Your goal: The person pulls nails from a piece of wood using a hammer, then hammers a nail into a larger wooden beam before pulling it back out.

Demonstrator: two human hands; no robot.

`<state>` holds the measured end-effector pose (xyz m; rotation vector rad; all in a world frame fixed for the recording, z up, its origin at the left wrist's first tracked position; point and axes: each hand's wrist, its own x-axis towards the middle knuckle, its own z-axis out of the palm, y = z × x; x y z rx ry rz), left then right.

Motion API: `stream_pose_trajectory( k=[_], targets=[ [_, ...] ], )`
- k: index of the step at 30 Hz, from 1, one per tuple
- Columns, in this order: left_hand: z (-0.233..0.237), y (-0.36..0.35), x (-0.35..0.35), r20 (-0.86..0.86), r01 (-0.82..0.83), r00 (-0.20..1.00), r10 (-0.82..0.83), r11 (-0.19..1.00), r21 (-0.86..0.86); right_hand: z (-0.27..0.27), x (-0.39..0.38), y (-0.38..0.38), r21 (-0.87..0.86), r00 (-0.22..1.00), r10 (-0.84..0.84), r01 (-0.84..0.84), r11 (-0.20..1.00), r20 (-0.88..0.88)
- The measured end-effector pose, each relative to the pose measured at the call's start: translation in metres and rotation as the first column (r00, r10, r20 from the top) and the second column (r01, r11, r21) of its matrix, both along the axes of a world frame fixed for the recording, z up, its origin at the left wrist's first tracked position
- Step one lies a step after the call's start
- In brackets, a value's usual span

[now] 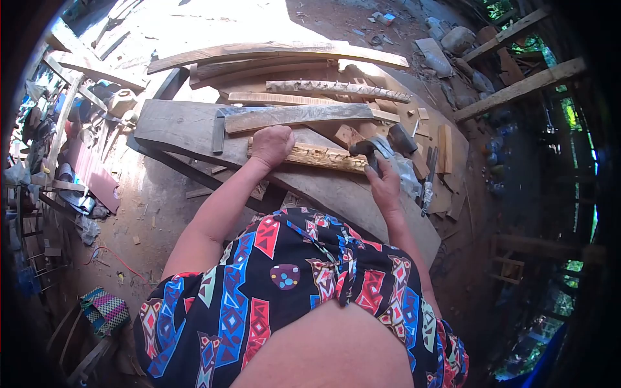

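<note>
A notched, rough-surfaced wooden bar (317,155) lies along the near side of the wooden bench (187,126). My left hand (273,146) is closed in a fist around its left end, knuckles up. My right hand (386,186) grips a claw hammer (371,149) close to its head, and the head overlaps the bar's right end in this view. Just behind the bar lies a smooth wooden slat (301,116). A dark, block-shaped tool head (402,138) rests to the right of the hammer.
Farther back are a long curved plank (278,49) and a strip with a row of small pegs or nails along it (336,88). A metal square (218,132) lies left of my left hand. Chisel-like tools (428,184) lie at right. A woven basket (103,312) stands on the floor.
</note>
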<state>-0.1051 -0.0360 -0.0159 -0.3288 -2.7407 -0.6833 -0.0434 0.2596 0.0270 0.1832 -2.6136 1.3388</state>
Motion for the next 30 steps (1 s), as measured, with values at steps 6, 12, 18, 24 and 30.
stream_pose_trajectory(
  k=[6,12,18,24,30],
  targets=[
    [-0.001,0.002,0.0,-0.016,-0.025,1.0,0.025,1.0,-0.012,0.047,0.01,-0.016,-0.281,0.989,-0.05,0.087,0.956,0.138],
    [-0.002,0.002,0.0,0.005,-0.037,0.999,0.037,0.999,-0.017,0.017,0.012,-0.013,0.148,0.999,0.023,-0.019,0.989,-0.026],
    [0.0,0.001,0.0,0.016,-0.024,1.0,0.024,1.0,-0.003,0.05,0.012,-0.034,-0.206,0.995,-0.022,0.041,0.978,0.098],
    [0.003,0.001,0.0,0.03,-0.028,0.999,0.028,1.0,-0.002,0.027,0.009,-0.026,0.03,0.988,-0.059,0.055,0.998,0.143],
    [-0.003,0.001,-0.001,0.028,-0.02,0.999,0.02,1.0,0.004,0.061,0.001,-0.046,-0.34,0.998,0.015,0.005,0.94,0.057]
  ],
)
